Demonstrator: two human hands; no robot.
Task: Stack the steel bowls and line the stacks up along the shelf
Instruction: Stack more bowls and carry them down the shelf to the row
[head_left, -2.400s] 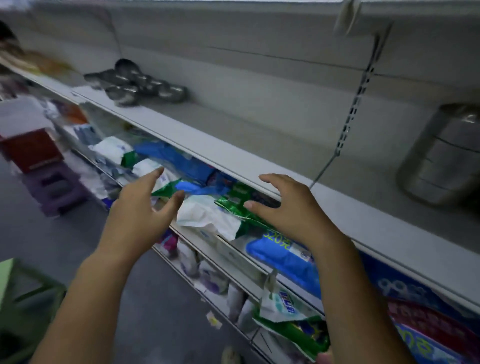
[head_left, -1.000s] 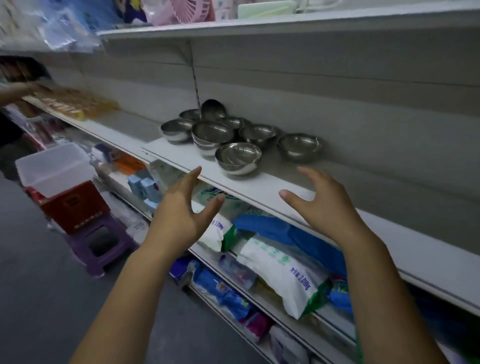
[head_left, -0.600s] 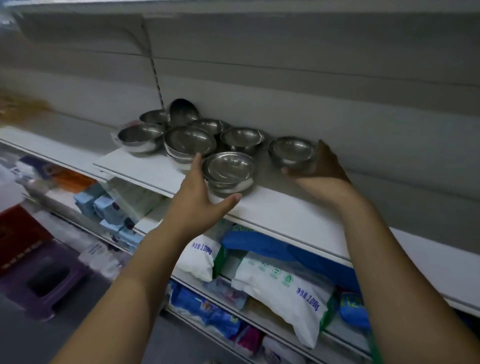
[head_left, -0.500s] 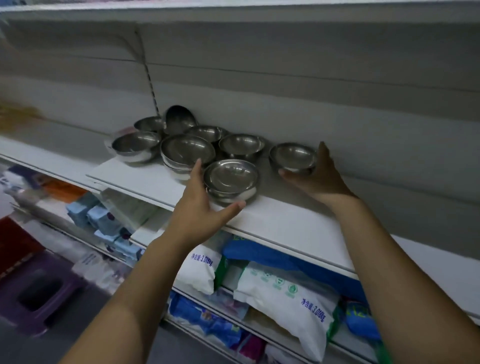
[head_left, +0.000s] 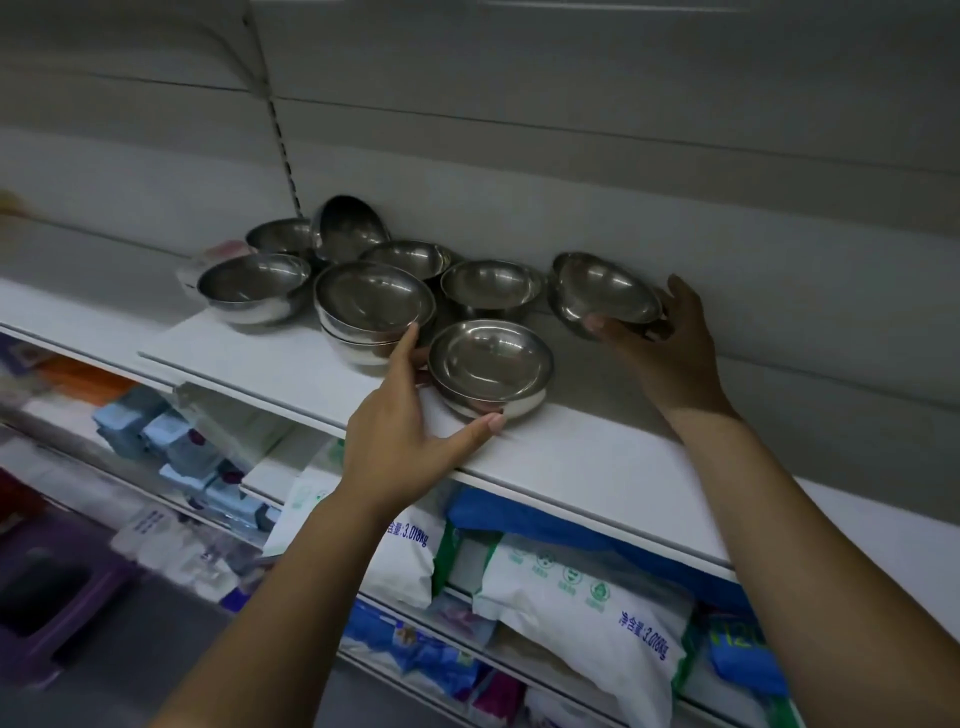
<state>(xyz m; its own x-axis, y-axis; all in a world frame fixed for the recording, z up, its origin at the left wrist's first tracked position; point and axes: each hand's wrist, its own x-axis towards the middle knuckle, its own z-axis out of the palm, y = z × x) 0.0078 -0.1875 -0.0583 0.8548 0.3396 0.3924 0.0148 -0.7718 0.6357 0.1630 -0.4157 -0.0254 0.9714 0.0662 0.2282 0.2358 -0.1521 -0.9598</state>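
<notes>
Several steel bowls sit clustered on the white shelf (head_left: 597, 457). My right hand (head_left: 670, 353) is shut on the rightmost bowl (head_left: 602, 288), thumb on its near rim, fingers behind; the bowl is tilted toward the left. My left hand (head_left: 400, 441) wraps the front bowl (head_left: 491, 364), thumb at its near base and fingers along its left side. The index finger touches a stack of two bowls (head_left: 374, 301). Single bowls stand behind (head_left: 491, 286) and at the left (head_left: 249, 280). One bowl (head_left: 348, 226) leans on edge against the back panel.
The shelf runs bare to the right of the bowls, with the grey back panel close behind. A slotted upright rail (head_left: 283, 140) rises behind the bowls. Lower shelves hold white bags (head_left: 587, 597) and blue packs (head_left: 171, 441). A purple stool (head_left: 47, 587) stands on the floor at the left.
Both hands came from open air to the shelf. The right hand has closed on the rightmost bowl and tipped it up; the left hand has closed around the front bowl.
</notes>
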